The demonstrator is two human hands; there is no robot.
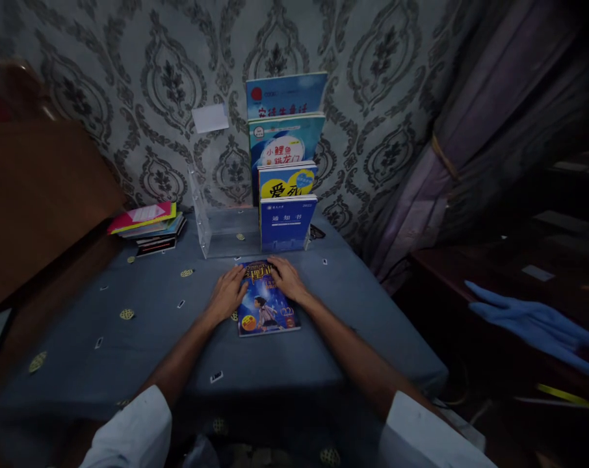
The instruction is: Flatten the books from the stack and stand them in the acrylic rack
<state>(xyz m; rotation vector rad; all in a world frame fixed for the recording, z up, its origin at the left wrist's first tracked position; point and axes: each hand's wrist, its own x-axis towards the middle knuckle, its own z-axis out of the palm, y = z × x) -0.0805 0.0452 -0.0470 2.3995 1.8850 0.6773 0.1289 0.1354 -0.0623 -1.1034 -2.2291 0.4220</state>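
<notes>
Head view: the work looks part done, as far as can be judged from how things lie. Done: a row of upright books with blue, teal and yellow covers (288, 224) stands in a clear plastic rack (201, 221), at twelve o'clock from the hands, shorter covers in front of taller ones. Outside the rack, a thin paperback with a glossy dark-blue cover (265, 309) lies flat on the bench (187, 344), spread with a grey-blue patterned cloth, and a loose pile of pink, yellow and dark booklets (153, 224) lies at ten o'clock. How much is left beyond these two cannot be told

The paperback lies between the rack and the bench's near edge, its bottom edge toward the person. It is closed and looks flat and uncreased. Yellow title lettering runs across the top, partly hidden by fingers; below it are a dark-haired figure in a pale top, an orange badge at seven o'clock and a bracketed 22 at four o'clock

The left hand (226, 294) rests on its edge at ten o'clock, the right hand (288, 279) at one o'clock. Each grip is wide and flat, fingers extended over the cover rather than closed around it
</notes>
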